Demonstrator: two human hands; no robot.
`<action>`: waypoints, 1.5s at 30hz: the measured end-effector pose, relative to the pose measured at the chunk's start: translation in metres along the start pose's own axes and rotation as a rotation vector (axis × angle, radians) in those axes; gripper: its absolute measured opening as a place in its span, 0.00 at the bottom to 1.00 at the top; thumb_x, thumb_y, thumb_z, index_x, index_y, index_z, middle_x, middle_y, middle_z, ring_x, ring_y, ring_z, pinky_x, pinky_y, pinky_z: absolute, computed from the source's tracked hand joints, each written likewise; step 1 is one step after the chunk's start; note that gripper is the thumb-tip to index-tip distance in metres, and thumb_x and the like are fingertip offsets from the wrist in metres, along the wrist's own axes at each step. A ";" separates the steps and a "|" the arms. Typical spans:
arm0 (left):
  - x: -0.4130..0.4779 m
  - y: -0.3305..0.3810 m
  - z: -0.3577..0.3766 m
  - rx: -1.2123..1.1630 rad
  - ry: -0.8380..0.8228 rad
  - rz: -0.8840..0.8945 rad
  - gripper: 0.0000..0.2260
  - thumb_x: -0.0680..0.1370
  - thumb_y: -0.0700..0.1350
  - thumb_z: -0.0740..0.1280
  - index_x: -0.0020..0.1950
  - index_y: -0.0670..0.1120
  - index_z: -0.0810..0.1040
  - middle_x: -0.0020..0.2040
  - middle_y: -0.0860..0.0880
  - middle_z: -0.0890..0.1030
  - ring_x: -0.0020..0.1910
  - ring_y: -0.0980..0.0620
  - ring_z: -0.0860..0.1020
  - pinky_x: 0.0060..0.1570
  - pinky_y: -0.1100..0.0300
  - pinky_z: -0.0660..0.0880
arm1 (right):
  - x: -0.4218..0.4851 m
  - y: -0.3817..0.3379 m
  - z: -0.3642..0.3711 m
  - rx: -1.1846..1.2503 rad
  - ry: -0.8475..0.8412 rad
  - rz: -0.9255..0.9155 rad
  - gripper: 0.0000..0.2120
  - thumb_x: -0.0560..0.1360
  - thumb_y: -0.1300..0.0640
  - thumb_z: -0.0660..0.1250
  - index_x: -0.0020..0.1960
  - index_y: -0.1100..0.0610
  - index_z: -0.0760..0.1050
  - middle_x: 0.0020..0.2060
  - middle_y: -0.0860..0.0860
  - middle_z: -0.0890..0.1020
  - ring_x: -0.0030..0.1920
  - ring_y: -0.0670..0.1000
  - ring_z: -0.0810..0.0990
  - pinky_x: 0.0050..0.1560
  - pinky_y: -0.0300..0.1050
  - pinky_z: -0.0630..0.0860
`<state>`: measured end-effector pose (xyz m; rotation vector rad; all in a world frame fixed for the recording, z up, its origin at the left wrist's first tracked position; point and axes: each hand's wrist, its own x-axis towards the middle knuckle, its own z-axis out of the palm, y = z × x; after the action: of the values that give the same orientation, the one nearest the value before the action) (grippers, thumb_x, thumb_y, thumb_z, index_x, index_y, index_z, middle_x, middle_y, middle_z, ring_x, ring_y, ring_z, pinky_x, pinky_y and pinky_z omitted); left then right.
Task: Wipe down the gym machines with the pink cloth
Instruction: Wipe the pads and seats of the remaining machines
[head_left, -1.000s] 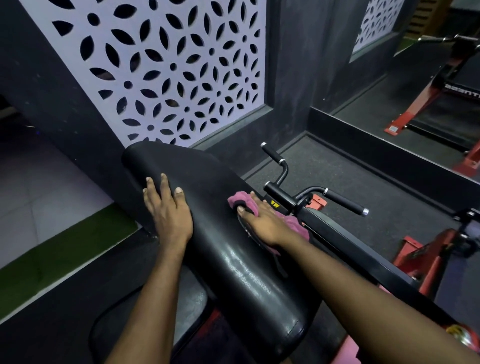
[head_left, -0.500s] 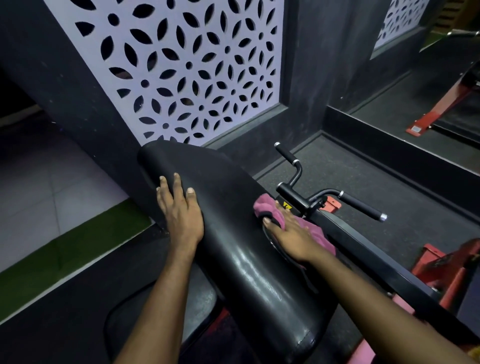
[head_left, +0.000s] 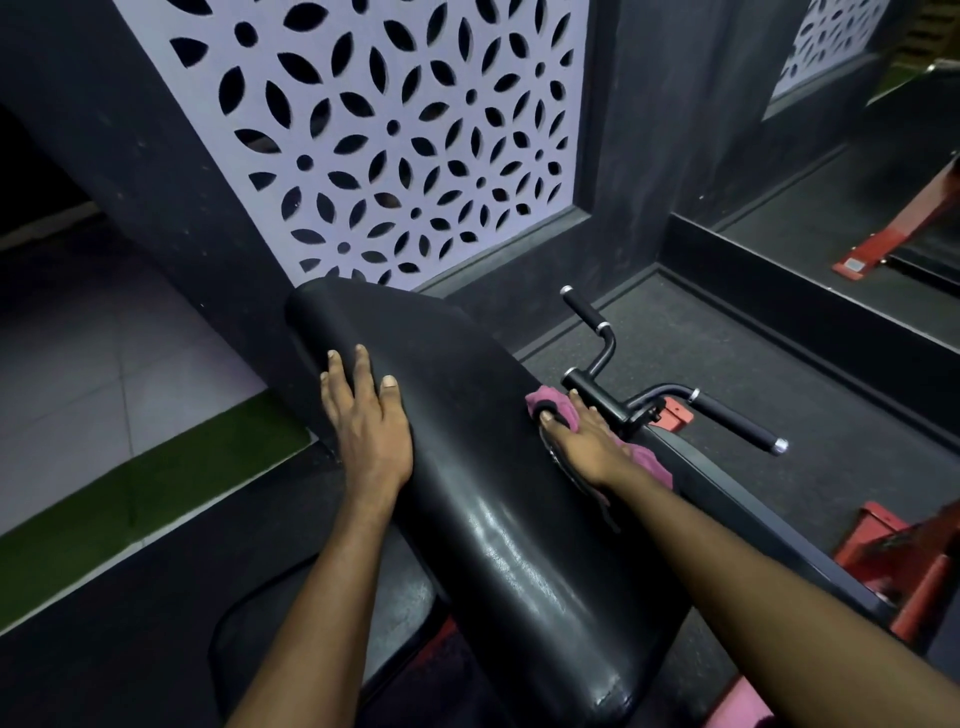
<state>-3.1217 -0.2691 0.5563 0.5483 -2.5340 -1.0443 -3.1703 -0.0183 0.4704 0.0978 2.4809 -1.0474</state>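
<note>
The right hand (head_left: 582, 441) lies on the cloth (head_left: 553, 407), pressing it to the right edge of the pad (head_left: 493, 499). A bunched pink fold sits between its thumb and forefinger, so the hand holds the cloth as well as covering it. More cloth sticks out from under the heel of the hand, on the side away from the pad, and a thin dark strand hangs below the wrist. Just past the fingertips is the black bar that carries two handles (head_left: 737, 422), one running off to the right of the hand, the other rising beyond it. Across the pad from the right hand, well apart from the cloth, the left hand (head_left: 363, 421) rests flat on the pad's left slope, fingers straight and slightly spread, gripping nothing. Beyond both hands stands a pale lattice panel (head_left: 405, 145) in a dark wall. Out to the left of the left hand runs a green floor strip (head_left: 130, 499). To the right of the right forearm is a red frame (head_left: 883, 540).
</note>
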 end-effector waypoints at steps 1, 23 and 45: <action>0.000 0.000 0.000 -0.002 -0.001 0.000 0.24 0.87 0.51 0.53 0.83 0.51 0.56 0.84 0.49 0.47 0.82 0.47 0.44 0.79 0.48 0.47 | 0.007 -0.002 -0.002 0.010 0.013 0.024 0.41 0.78 0.28 0.52 0.84 0.46 0.46 0.82 0.41 0.49 0.82 0.49 0.46 0.78 0.68 0.46; -0.003 0.000 -0.004 -0.100 0.034 -0.016 0.22 0.87 0.51 0.51 0.82 0.52 0.59 0.84 0.51 0.50 0.82 0.50 0.45 0.78 0.52 0.45 | -0.055 -0.005 -0.001 0.156 -0.021 -0.287 0.39 0.71 0.19 0.49 0.79 0.33 0.58 0.79 0.33 0.57 0.81 0.43 0.53 0.81 0.60 0.51; 0.080 -0.036 -0.001 -0.221 0.127 0.043 0.21 0.86 0.45 0.51 0.80 0.45 0.63 0.82 0.47 0.57 0.82 0.48 0.51 0.70 0.74 0.41 | -0.041 -0.160 0.017 -0.151 -0.087 -0.550 0.30 0.82 0.35 0.56 0.80 0.30 0.47 0.82 0.40 0.43 0.83 0.51 0.44 0.78 0.69 0.50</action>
<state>-3.1825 -0.3314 0.5445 0.4798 -2.2749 -1.2143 -3.1638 -0.1393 0.5837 -0.6958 2.5528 -1.0278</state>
